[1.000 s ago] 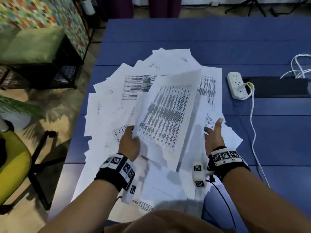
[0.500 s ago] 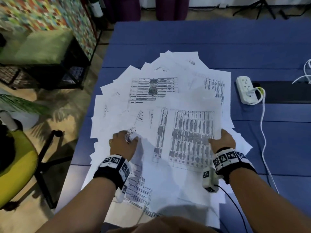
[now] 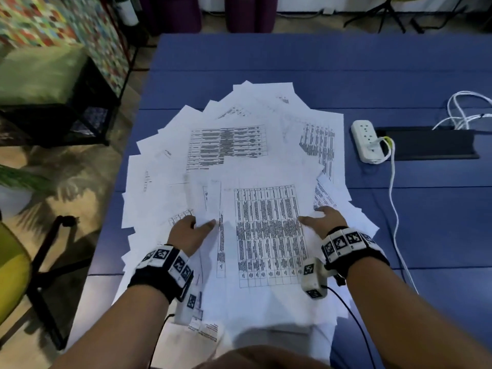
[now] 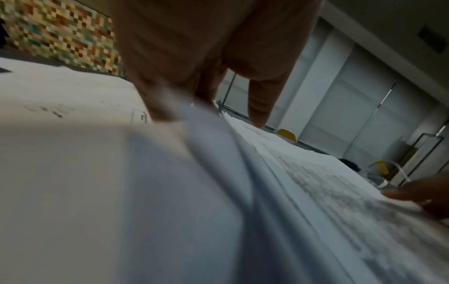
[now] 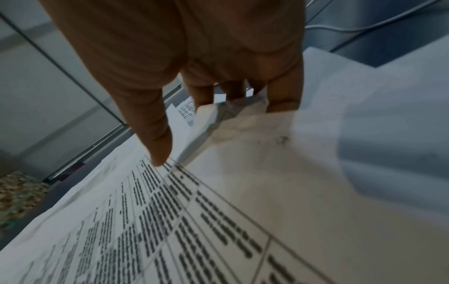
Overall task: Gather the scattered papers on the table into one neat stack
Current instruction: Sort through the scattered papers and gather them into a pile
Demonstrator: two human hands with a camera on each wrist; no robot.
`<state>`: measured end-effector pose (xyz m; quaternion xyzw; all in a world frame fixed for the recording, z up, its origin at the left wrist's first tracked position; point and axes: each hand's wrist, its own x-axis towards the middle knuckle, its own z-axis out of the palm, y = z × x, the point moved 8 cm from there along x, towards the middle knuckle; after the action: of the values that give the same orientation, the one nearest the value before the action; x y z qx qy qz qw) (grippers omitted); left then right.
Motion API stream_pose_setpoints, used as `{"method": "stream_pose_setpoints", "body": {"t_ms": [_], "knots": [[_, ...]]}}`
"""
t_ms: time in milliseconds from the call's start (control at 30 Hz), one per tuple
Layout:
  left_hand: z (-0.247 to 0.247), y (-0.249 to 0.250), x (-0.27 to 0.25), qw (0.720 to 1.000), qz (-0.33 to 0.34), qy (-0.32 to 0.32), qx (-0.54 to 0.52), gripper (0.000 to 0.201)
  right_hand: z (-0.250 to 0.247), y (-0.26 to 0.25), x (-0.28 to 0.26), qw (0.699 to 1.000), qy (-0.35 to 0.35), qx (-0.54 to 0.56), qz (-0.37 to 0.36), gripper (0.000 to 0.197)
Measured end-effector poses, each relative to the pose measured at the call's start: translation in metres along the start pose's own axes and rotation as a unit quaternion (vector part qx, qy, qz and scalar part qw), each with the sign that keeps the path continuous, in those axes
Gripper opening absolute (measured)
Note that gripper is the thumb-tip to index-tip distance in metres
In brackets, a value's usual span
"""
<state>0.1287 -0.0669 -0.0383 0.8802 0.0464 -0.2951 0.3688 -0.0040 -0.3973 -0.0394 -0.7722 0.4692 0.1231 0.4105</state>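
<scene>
Gripping papers (image 3: 226,145) (both hands)

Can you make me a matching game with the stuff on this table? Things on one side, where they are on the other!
Things:
1. white power strip
2. sheet with the big printed table
3. flat black bar
4. white cable bundle

Places:
A. between the left hand and right hand
B. far right edge, behind the black bar
C. just right of the spread papers
D. right of the power strip

Pairs: 1-C, 2-A, 3-D, 4-B
</scene>
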Motion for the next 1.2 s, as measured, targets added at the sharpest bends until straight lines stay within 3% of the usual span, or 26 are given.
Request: {"method": "stream_pose_setpoints", "body": {"t_ms": [100, 167, 267, 400, 467, 533, 700, 800, 900, 967, 1033, 1067, 1133, 1200], "knots": [[0.01, 0.0, 0.004, 0.995, -0.019, -0.031, -0.097, 0.089, 0.002, -0.009, -0.001, 0.998, -0.046, 0.028, -0.046, 0.065], [0.013, -0.003, 0.005, 0.99, -0.046, -0.039, -0.131, 0.09, 0.0, -0.013, -0.004, 0.993, -0.061, 0.066, -0.076, 0.053], [0.011, -0.008, 0.015, 0.983, -0.025, -0.042, -0.178, 0.11, 0.0, -0.012, -0.009, 0.982, -0.115, 0.125, -0.081, 0.049], [0.011, 0.003, 0.004, 0.976, 0.012, -0.072, -0.203, 0.068, 0.009, -0.012, -0.007, 0.972, -0.175, 0.111, -0.107, 0.074], [0.013, 0.007, -0.003, 0.98, 0.03, -0.062, -0.186, 0.063, 0.01, -0.02, -0.01, 0.973, -0.194, 0.041, -0.121, 0.047], [0.015, 0.004, -0.003, 0.98, 0.043, -0.055, -0.189, 0.063, 0.0, -0.023, -0.005, 0.979, -0.166, -0.028, -0.117, 0.032], [0.013, -0.006, -0.001, 0.976, 0.046, -0.066, -0.201, 0.056, -0.047, -0.035, 0.028, 0.977, 0.021, -0.2, -0.067, 0.069], [0.014, -0.013, 0.002, 0.973, 0.023, -0.085, -0.213, 0.051, -0.054, -0.088, 0.045, 0.971, 0.098, -0.171, -0.134, 0.056], [0.014, -0.013, 0.002, 0.959, -0.02, -0.102, -0.265, 0.036, -0.032, -0.146, 0.06, 0.971, 0.069, -0.121, -0.195, 0.046], [0.019, -0.023, 0.015, 0.933, -0.079, -0.112, -0.332, 0.031, -0.014, -0.178, 0.072, 0.97, 0.05, -0.117, -0.209, 0.048], [0.026, -0.036, 0.028, 0.913, -0.121, -0.131, -0.366, 0.074, 0.003, -0.201, 0.089, 0.968, 0.037, -0.137, -0.209, 0.055], [0.026, -0.038, 0.034, 0.913, -0.118, -0.132, -0.367, 0.082, 0.009, -0.21, 0.098, 0.965, 0.033, -0.155, -0.211, 0.059], [0.022, -0.036, 0.035, 0.922, -0.101, -0.118, -0.355, 0.055, 0.025, -0.227, 0.112, 0.957, 0.018, -0.189, -0.22, 0.068], [0.025, -0.027, 0.029, 0.924, -0.083, -0.148, -0.343, 0.044, 0.041, -0.248, 0.12, 0.943, 0.009, -0.219, -0.249, 0.076]]}}
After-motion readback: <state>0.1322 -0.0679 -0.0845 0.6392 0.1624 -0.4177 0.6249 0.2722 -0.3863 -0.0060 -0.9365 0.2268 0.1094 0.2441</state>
